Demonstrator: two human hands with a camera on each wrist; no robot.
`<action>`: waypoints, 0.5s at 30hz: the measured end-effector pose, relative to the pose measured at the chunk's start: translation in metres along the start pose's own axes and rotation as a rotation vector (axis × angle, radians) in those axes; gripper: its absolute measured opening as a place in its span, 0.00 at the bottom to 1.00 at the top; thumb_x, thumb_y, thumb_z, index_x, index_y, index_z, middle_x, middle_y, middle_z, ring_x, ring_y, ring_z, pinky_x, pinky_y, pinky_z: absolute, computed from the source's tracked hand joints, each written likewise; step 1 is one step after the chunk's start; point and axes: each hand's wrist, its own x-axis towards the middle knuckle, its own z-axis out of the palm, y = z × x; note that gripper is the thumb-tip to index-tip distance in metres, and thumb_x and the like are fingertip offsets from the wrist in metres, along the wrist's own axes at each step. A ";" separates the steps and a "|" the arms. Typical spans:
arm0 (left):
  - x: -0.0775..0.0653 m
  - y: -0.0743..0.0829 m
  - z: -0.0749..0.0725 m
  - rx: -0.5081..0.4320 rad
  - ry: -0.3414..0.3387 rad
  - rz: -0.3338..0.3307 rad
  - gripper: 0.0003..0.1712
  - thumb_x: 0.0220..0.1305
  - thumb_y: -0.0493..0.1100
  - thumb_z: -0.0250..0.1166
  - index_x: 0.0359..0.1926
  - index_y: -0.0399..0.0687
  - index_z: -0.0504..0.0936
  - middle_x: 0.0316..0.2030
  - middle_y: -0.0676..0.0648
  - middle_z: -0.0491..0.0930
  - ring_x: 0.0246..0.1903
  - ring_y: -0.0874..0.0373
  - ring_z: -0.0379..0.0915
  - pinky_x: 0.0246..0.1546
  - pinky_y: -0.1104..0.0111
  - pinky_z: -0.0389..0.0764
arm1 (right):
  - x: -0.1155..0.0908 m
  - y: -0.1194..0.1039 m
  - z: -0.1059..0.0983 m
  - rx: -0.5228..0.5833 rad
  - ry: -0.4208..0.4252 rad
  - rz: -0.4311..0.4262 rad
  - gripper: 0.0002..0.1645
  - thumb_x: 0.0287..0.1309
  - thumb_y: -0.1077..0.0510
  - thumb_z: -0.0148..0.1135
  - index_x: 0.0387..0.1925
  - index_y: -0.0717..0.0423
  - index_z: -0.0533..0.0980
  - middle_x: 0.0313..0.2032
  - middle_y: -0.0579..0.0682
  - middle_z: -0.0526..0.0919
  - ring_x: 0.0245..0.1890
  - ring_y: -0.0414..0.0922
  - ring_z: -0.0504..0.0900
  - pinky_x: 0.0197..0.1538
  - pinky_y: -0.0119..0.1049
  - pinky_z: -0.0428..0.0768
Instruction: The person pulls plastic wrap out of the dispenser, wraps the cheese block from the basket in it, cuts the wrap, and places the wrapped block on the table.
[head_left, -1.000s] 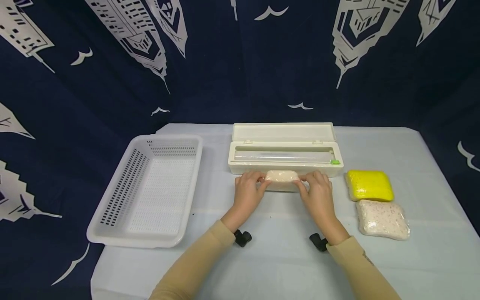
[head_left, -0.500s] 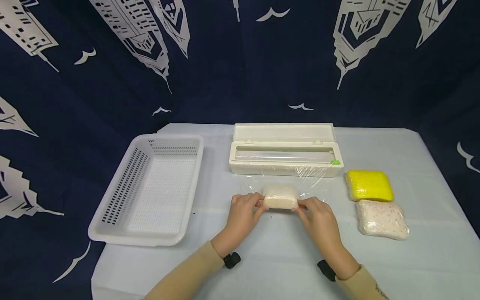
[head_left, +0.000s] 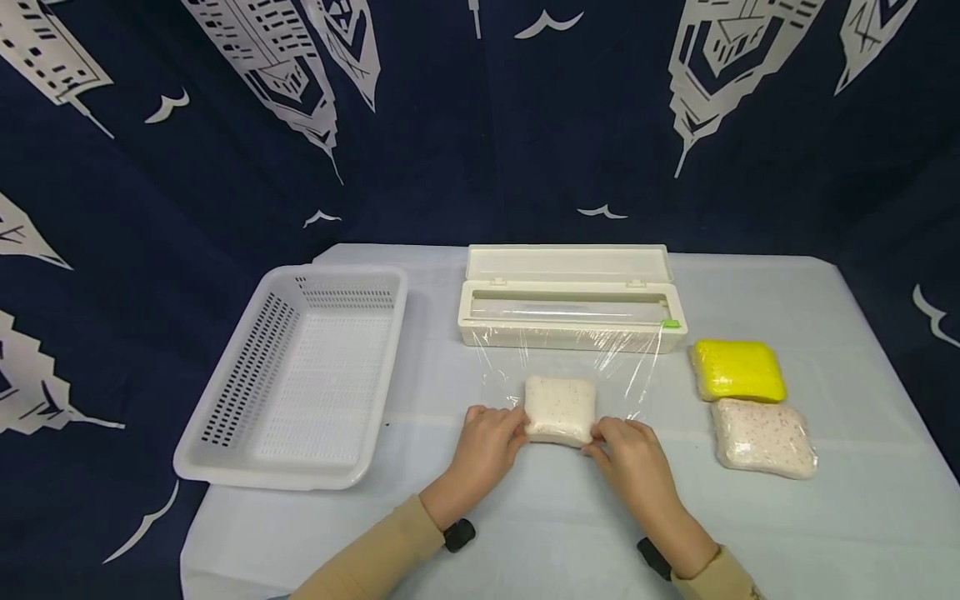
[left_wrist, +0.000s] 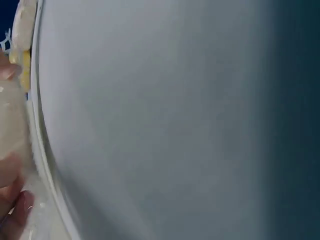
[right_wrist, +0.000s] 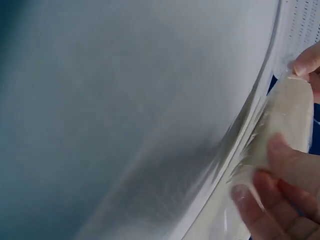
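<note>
A cream, speckled, pillow-shaped block (head_left: 560, 408), perhaps a sponge, lies flat before the person in the head view. Cling film (head_left: 577, 360) runs from it back to a cream cling film dispenser (head_left: 570, 337) whose lid stands up. The left hand (head_left: 483, 446) pinches the block's near left corner with film. At the near right corner the right hand (head_left: 636, 460) does the same. In the right wrist view, thumb and fingers (right_wrist: 295, 167) grip one end of the film-covered block (right_wrist: 287, 112). Only a sliver of the block (left_wrist: 11, 122) shows in the left wrist view.
A white perforated basket (head_left: 337, 482) stands on the left of the white-covered table (head_left: 540, 542). On the right lie a film-wrapped yellow block (head_left: 738, 371) and a film-wrapped speckled block (head_left: 765, 437). A green slider (head_left: 671, 323) sits at the dispenser's right end.
Both hands have drawn the cream block from the dispenser's front toward the person. Cling film now stretches out behind it. The block has tipped down to lie flat.
</note>
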 end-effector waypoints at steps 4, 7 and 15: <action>-0.002 0.000 -0.001 -0.008 -0.074 -0.001 0.12 0.54 0.43 0.75 0.38 0.53 0.82 0.25 0.58 0.82 0.28 0.66 0.78 0.45 0.67 0.72 | 0.000 -0.002 -0.001 -0.022 -0.068 0.014 0.20 0.30 0.65 0.83 0.25 0.58 0.77 0.24 0.49 0.84 0.27 0.46 0.83 0.49 0.54 0.79; -0.003 0.000 -0.003 -0.033 -0.117 -0.008 0.14 0.54 0.43 0.75 0.40 0.52 0.81 0.24 0.59 0.81 0.27 0.67 0.77 0.42 0.68 0.71 | 0.001 -0.002 -0.003 -0.018 -0.086 0.022 0.19 0.31 0.65 0.83 0.25 0.58 0.78 0.24 0.49 0.85 0.27 0.45 0.84 0.49 0.55 0.78; 0.013 -0.015 -0.031 -0.298 -0.148 -0.290 0.05 0.65 0.44 0.66 0.37 0.48 0.83 0.24 0.54 0.82 0.22 0.66 0.73 0.30 0.72 0.72 | 0.017 0.018 -0.030 0.083 -0.224 0.242 0.08 0.53 0.56 0.72 0.28 0.56 0.82 0.23 0.47 0.83 0.24 0.42 0.77 0.31 0.40 0.76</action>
